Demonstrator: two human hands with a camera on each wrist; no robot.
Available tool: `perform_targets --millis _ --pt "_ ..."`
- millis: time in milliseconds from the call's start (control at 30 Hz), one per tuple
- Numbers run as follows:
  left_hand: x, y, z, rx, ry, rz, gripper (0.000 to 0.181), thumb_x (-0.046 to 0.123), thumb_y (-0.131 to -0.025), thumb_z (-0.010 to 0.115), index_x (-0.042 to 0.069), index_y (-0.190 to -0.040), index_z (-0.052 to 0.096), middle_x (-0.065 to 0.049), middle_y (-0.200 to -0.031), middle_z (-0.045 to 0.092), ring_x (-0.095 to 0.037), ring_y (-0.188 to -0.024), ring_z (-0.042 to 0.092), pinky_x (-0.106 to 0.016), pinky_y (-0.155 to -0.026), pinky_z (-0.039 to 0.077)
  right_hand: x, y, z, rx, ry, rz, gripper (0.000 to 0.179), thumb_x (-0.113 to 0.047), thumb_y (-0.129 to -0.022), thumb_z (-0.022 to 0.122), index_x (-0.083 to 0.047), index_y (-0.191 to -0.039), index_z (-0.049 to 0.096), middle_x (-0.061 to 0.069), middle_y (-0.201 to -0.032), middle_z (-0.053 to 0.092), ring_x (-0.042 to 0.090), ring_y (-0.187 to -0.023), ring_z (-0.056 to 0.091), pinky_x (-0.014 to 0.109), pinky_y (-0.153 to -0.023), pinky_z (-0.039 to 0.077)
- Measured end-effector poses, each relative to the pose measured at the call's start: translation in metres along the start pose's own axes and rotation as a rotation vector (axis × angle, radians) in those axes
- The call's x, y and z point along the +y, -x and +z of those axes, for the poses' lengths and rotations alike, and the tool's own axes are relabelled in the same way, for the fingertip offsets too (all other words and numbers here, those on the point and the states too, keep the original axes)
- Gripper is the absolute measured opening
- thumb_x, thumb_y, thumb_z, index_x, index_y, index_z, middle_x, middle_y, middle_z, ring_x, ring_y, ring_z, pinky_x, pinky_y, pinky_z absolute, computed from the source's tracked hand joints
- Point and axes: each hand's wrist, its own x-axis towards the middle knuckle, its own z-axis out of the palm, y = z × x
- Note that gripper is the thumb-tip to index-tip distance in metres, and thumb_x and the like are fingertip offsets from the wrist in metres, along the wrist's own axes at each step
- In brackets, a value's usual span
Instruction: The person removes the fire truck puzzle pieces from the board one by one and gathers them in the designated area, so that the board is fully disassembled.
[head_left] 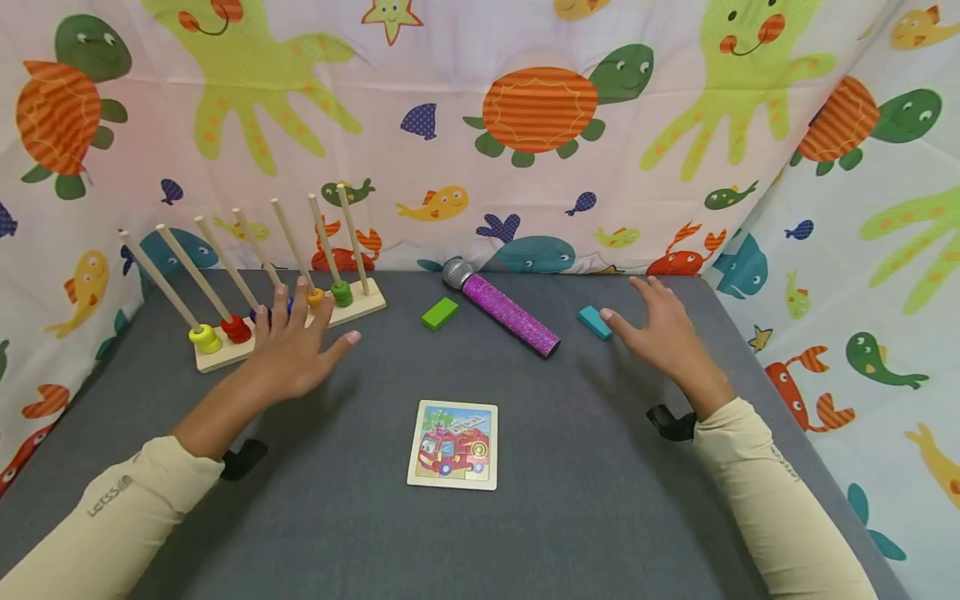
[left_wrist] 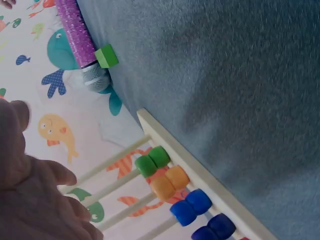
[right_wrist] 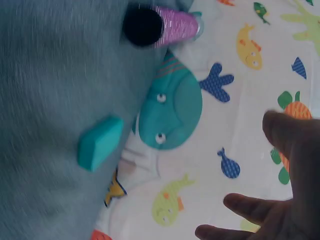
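My left hand hovers with spread fingers in front of the wooden peg stand, overlapping part of it in the head view. Pairs of coloured beads sit low on its pegs, among them green beads, orange beads and blue beads. To the right, my right hand is held with fingers extended, its thumb tip near a teal block. That block also shows apart from the fingers in the right wrist view. Neither hand holds anything.
A purple glittery microphone lies at the back middle, with a green block beside it. A fire-truck puzzle in a wooden frame lies nearer the front. Behind the grey table hangs a sea-animal printed curtain.
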Motion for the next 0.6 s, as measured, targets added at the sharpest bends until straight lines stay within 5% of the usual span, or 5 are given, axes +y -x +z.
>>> perform_targets --millis 133,300,500,600 --pt "0.0 0.002 0.002 0.029 0.074 0.102 0.082 0.055 -0.1 0.04 -0.003 -0.153 0.017 -0.025 -0.158 -0.008 -0.042 -0.144 -0.01 -0.063 -0.11 0.003 -0.003 0.005 0.013 0.074 -0.073 -0.042 0.073 -0.046 -0.096 0.054 -0.001 -0.15 0.032 0.026 -0.153 0.028 0.046 -0.138 0.025 0.066 -0.105 0.024" --pt "0.002 0.007 0.009 0.033 0.129 0.2 0.067 0.041 -0.1 0.053 -0.004 -0.146 0.038 -0.022 -0.159 0.014 -0.042 -0.143 0.016 -0.061 -0.108 0.022 -0.009 0.01 0.024 0.125 -0.108 -0.098 0.057 -0.033 -0.097 0.057 -0.002 -0.143 0.045 0.023 -0.145 0.042 0.043 -0.132 0.036 0.063 -0.104 0.029" --pt "0.01 0.017 0.024 0.009 0.152 0.456 0.049 0.02 -0.096 0.064 0.001 -0.139 0.052 -0.017 -0.153 0.034 -0.037 -0.142 0.024 -0.057 -0.107 0.029 -0.024 0.024 0.033 0.005 -0.128 -0.14 0.045 -0.035 -0.096 0.059 -0.005 -0.13 0.062 0.018 -0.133 0.057 0.037 -0.116 0.054 0.057 -0.093 0.043" --pt "0.018 0.022 0.031 -0.017 0.173 0.531 0.045 0.018 -0.096 0.064 0.002 -0.137 0.055 -0.014 -0.149 0.042 -0.034 -0.14 0.03 -0.055 -0.106 0.032 -0.032 0.03 0.038 -0.032 -0.161 -0.164 0.04 -0.033 -0.096 0.06 -0.005 -0.125 0.065 0.016 -0.126 0.062 0.034 -0.111 0.058 0.054 -0.089 0.047"
